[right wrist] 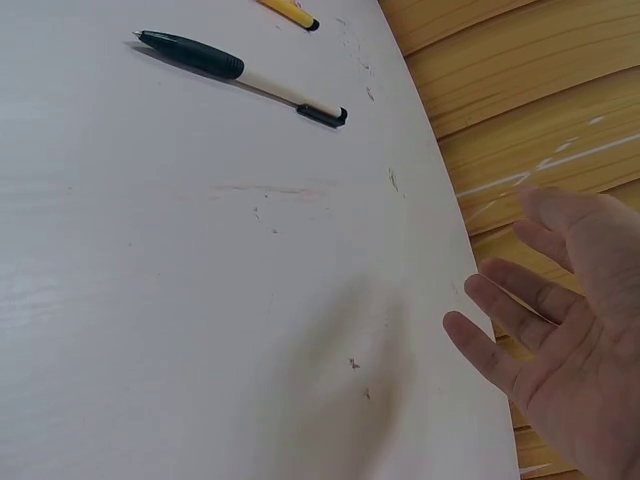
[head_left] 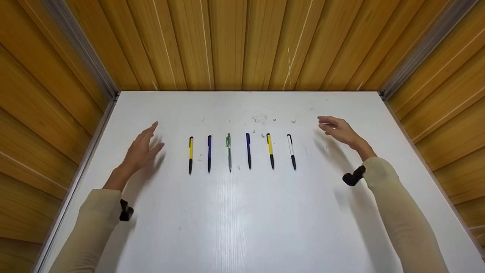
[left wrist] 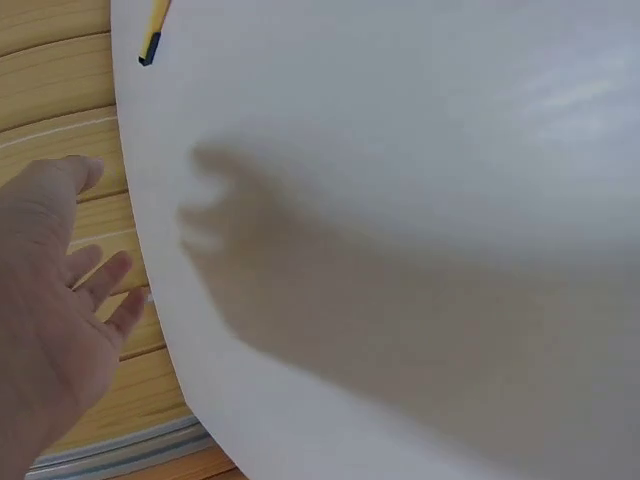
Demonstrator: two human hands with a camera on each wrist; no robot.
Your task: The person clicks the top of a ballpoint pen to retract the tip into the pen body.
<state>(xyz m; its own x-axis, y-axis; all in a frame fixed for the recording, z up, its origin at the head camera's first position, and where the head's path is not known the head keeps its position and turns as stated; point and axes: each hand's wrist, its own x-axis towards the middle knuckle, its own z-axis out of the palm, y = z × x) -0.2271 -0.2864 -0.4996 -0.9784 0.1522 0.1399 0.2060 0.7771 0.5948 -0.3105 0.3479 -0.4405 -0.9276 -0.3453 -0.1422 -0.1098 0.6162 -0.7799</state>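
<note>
Several pens lie side by side in a row on the white table, tips toward the person. At the left end is a yellow-and-black pen (head_left: 191, 153), followed by a dark blue pen (head_left: 209, 153) and a green clear pen (head_left: 229, 151). Further right come another blue pen (head_left: 248, 151), a second yellow-and-black pen (head_left: 270, 151) and a white-and-black pen (head_left: 291, 151). My left hand (head_left: 139, 149) hovers left of the row, fingers extended, holding nothing. On the other side, my right hand (head_left: 339, 129) hangs over the table with relaxed fingers, nearest the white pen, also holding nothing.
The white table (head_left: 227, 216) has dark scuff marks (head_left: 260, 118) behind the pens. Wood-patterned walls (head_left: 227, 45) rise at the back and both sides, with metal posts at the corners. A small black device (head_left: 354, 176) sits at each wrist.
</note>
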